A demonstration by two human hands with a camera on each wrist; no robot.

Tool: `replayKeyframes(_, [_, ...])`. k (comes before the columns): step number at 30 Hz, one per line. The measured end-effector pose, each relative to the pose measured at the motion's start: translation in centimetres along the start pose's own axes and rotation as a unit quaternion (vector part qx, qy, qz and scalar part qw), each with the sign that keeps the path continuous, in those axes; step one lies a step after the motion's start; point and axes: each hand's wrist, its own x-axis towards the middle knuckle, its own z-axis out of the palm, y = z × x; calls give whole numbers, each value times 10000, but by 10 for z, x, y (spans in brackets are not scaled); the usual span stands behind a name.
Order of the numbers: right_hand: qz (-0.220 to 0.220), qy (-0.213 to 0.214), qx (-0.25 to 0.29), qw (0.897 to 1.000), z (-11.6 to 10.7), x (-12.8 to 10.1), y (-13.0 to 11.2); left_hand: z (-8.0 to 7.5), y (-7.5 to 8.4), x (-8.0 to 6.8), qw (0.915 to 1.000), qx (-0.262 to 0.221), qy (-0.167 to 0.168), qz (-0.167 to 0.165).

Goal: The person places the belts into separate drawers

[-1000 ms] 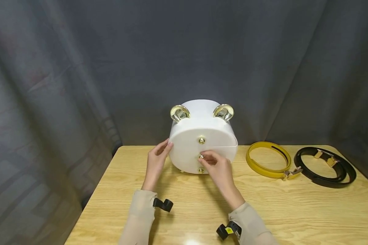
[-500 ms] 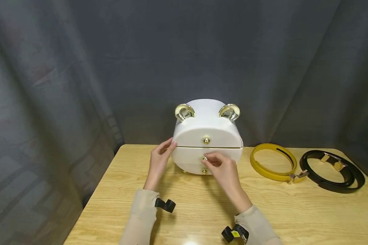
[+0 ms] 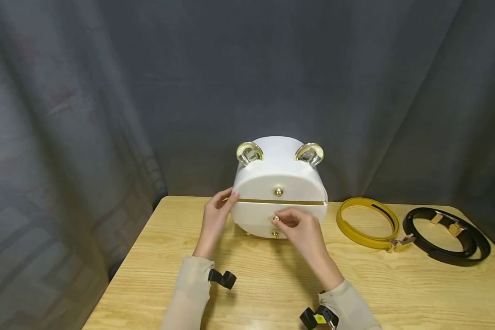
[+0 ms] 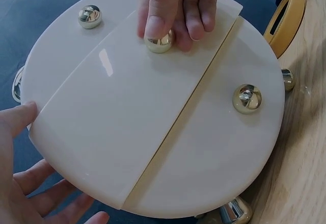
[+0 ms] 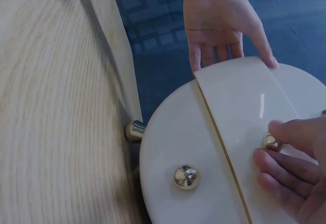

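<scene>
A round white box point(image 3: 280, 181) with two gold ears stands at the back of the wooden table point(image 3: 251, 284). Three gold knobs run down its front. My right hand point(image 3: 301, 229) pinches the middle knob point(image 3: 276, 218) point(image 4: 159, 42) point(image 5: 272, 141), and the middle drawer front point(image 4: 127, 127) point(image 5: 244, 107) stands slightly proud of the box face. My left hand point(image 3: 216, 215) point(image 5: 219, 25) rests with straight fingers against the box's left side, the index fingertip on the drawer's edge. The top knob point(image 3: 278, 191) and bottom knob point(image 3: 275, 233) point(image 5: 186, 176) are untouched.
A coiled yellow belt point(image 3: 360, 238) lies right of the box, and a coiled black belt point(image 3: 447, 255) lies farther right near the table's edge. A dark curtain hangs behind the table. The box stands on small gold feet point(image 5: 133, 131).
The middle drawer has slid a little way out under my right hand's pull, and a gold line now shows under the top section. My left hand has stayed on the box's side.
</scene>
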Motion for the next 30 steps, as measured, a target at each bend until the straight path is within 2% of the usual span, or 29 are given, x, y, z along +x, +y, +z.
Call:
replayKeyframes(9, [-119, -74, 10, 9999, -1, 2, 2, 0, 2, 0, 9999, 110, 29, 7])
replayKeyframes(21, [-133, -329, -194, 9992, -3, 0, -3, -7, 3, 2, 9997, 155, -170, -116])
replayKeyframes(30, [-537, -271, -744, 9954, -7, -2, -6, -9, 3, 8, 9992, -92, -273, -265])
